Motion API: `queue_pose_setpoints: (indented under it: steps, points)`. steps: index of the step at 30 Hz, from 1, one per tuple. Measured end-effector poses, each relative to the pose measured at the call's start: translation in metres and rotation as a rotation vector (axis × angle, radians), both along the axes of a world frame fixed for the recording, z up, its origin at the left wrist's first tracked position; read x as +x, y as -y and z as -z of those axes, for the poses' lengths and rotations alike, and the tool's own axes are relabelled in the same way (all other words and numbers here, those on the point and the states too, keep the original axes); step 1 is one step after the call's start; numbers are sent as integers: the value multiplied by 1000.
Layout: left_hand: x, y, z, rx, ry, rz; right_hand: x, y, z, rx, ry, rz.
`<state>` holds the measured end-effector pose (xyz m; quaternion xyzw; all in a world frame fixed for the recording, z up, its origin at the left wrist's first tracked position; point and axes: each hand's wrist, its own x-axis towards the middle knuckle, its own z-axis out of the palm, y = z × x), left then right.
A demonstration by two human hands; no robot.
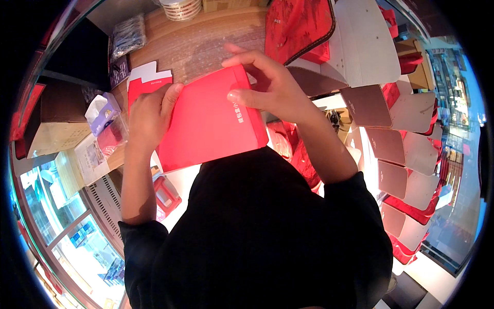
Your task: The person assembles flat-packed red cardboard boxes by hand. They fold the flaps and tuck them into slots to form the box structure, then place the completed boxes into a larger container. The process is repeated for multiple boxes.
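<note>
A flat red cardboard box (206,116) with pale printing near its right side is held tilted in front of my body. My left hand (152,110) grips its left edge, thumb on the upper face and the other fingers mostly hidden. At the right end, my right hand (272,85) has its thumb on the red face and its index finger curved over the far corner; the remaining fingers are partly hidden. Just beyond my left hand lies another red carton (150,77) with white flaps standing open.
A wooden tabletop (200,44) stretches behind the box. On it are stacked white bowls (181,9) and a bag of small items (128,36). A purple-white tissue box (103,113) and a brown carton (56,116) stand left. Large open red cases (303,26) crowd the right.
</note>
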<state>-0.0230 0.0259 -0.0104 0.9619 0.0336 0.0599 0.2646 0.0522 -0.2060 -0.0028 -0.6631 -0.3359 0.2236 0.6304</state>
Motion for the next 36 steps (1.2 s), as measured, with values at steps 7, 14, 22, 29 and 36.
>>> queue_pose_setpoints:
  steps: [7, 14, 22, 29, 36]
  points:
    - [1, -1, 5, -111, -11, -6, -10, -8, 2, -26, -44, 6]
    - [0, -2, 13, -128, -5, 5, -5, -7, 6, -143, 55, -26]
    - [-2, 2, 4, -63, 79, -26, -8, -14, 1, 126, -266, 198]
    - [-2, 3, 4, 22, 176, -5, -8, -18, -4, 208, -207, 272]
    - [-4, 2, 5, 52, 180, -16, -6, -19, 1, 197, -207, 248]
